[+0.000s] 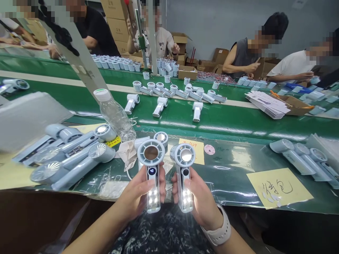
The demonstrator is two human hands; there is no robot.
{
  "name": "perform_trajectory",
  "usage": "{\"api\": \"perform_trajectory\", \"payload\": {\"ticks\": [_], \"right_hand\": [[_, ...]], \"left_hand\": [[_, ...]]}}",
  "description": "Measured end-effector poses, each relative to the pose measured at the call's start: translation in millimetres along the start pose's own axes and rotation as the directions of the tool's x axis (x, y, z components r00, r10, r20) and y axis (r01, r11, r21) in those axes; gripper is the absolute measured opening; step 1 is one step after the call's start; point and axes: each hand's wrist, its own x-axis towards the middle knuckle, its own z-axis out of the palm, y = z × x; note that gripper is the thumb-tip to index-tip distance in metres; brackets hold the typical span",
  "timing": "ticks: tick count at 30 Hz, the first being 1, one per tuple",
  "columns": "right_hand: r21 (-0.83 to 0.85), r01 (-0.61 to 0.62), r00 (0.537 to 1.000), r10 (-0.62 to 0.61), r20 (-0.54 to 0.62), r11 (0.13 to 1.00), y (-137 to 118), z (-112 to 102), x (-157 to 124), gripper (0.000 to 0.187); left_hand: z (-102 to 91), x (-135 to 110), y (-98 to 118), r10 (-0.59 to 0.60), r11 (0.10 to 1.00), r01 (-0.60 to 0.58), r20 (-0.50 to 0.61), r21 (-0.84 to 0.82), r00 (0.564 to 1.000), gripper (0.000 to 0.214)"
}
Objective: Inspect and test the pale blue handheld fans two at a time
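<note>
My left hand [137,194] grips a pale blue handheld fan [151,165] upright by its handle. The fan's small display is lit and reads 40, and the lamps low on its handle shine. My right hand [197,199] holds a matching fan [184,173] beside it, also with lit lamps. Its display is dark or hidden from this angle. A white smartwatch [215,225] sits on my right wrist. Just beyond my hands, a further fan head [161,139] lies on the green-covered bench [225,176]. A loose pile of fans [69,155] lies to the left.
A clear plastic bottle [115,114] lies tilted near the left pile. More fans [299,158] lie at right by a yellow note [278,187]. Beyond, a green conveyor belt [180,116] carries fans. Several co-workers sit across it among cardboard boxes.
</note>
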Motion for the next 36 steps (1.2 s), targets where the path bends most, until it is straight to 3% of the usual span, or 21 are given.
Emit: {"api": "perform_trajectory", "payload": {"ticks": [3,8,13,16,19,22,27,31,36], "right_hand": [[0.028,-0.011,1.0,0.011,0.009,1.0,-0.7,0.0,-0.7,0.03],[0.036,-0.012,1.0,0.012,0.004,0.999,0.3,-0.9,-2.1,0.031],[0.057,0.032,0.999,-0.03,-0.04,0.998,1.5,-0.7,-1.4,0.036],[0.138,-0.006,1.0,0.01,-0.027,0.99,-2.3,3.1,-1.6,0.042],[0.184,-0.036,0.999,0.032,0.022,0.982,-8.4,9.3,-2.9,0.04],[0.177,-0.047,0.994,0.029,0.103,0.983,-11.1,12.4,-5.0,0.037],[0.162,-0.033,0.999,0.033,0.005,0.986,-9.5,8.7,-6.9,0.035],[0.21,-0.057,0.996,0.069,-0.053,0.976,-13.1,10.2,-5.5,0.031],[0.26,-0.115,0.99,0.132,-0.049,0.959,-14.9,15.3,-4.7,0.03]], "left_hand": [[-1.3,-0.2,-1.5,0.005,1.0,-0.004,0.046,-0.027,0.999,0.04],[-3.8,1.4,-4.4,-0.04,0.998,0.034,0.109,0.054,0.993,0.034],[-4.7,5.6,-6.4,0.003,0.984,-0.004,0.004,0.178,1.0,0.038],[-1.0,4.8,-4.2,-0.05,0.981,0.06,-0.063,0.185,0.997,0.053],[5.6,0.6,0.3,-0.055,0.987,0.079,-0.167,0.142,0.984,0.048],[10.4,-4.1,4.5,-0.036,0.993,0.056,-0.192,0.103,0.981,0.043],[9.2,-5.8,6.7,-0.028,0.999,0.032,-0.17,0.02,0.985,0.05],[5.3,-3.9,5.1,-0.097,0.994,0.088,-0.16,-0.063,0.982,0.051],[2.1,-1.8,1.6,-0.149,0.989,0.148,-0.041,-0.028,0.988,0.054]]}}
